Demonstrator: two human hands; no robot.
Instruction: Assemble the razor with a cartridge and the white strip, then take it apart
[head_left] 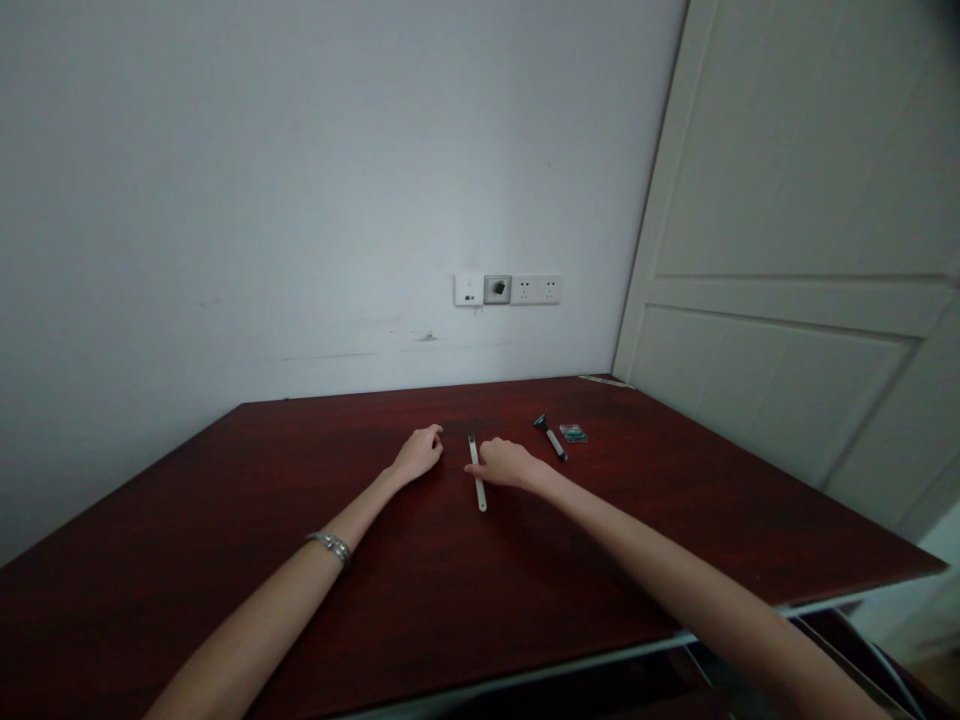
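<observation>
My right hand [507, 462] is closed around the middle of a slim white toothbrush-like stick [481, 494], thumb across it. The stick has a dark tip at its far end and a small hole at the near end. To its left, my left hand [419, 454] rests on the table, fingers loosely bent and slightly apart, with nothing seen in it. A razor [553, 440] with a grey handle and dark head lies right of my right hand. Beside the razor is a small clear packet [573, 433] with something greenish in it.
The dark red wooden table [375, 620] reaches back to a white wall [337, 200] with sockets [536, 289] on it. A pale cabinet door [780, 250] stands along the right side. A thin pale strip [606, 381] lies at the back right corner.
</observation>
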